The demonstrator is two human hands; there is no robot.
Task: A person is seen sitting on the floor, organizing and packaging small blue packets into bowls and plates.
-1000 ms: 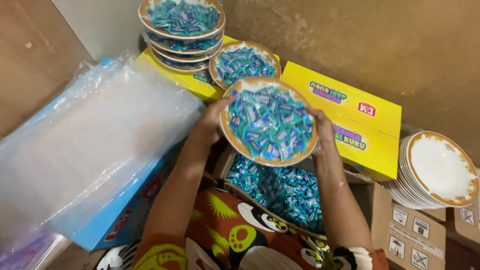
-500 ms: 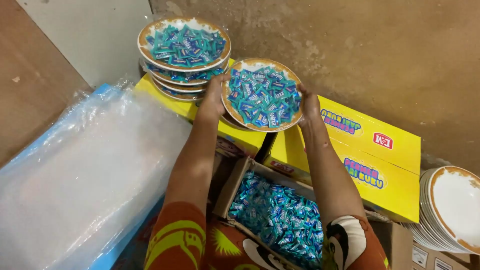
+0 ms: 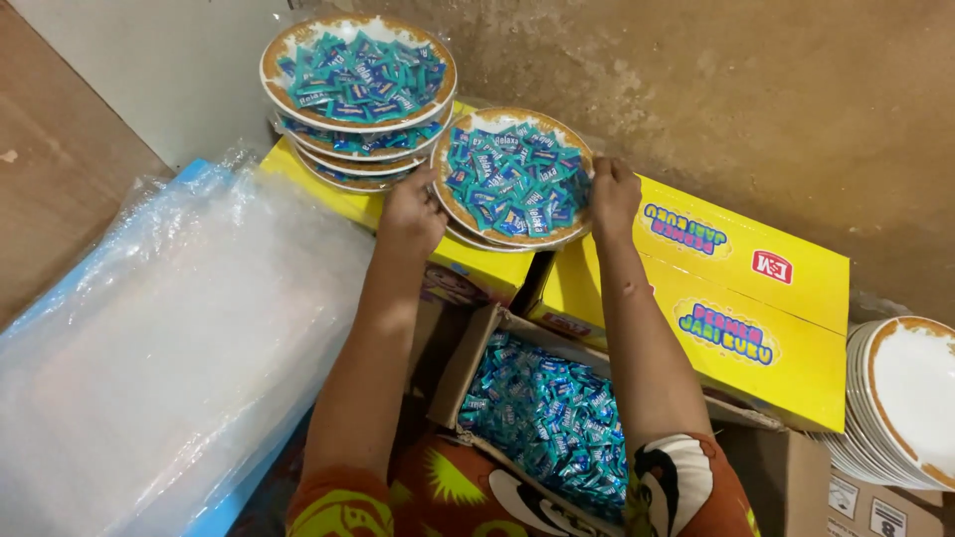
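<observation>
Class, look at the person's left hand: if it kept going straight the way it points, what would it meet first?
The left hand points up and away, toward the stack of candy-filled plates on the yellow box. That stack would likely come first, though depth is unclear.

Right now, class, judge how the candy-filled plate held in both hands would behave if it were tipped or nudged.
The plate looks rigid, since the left hand and right hand grip only its rims. Its shallow dish and loose heap of wrapped candies suggest they would probably slide off if tilted. It may be fairly light.

Candy plate (image 3: 513, 177) sits on boxes (image 3: 741, 298), plate stack (image 3: 358, 94) left, candy carton (image 3: 542, 418) below.
</observation>
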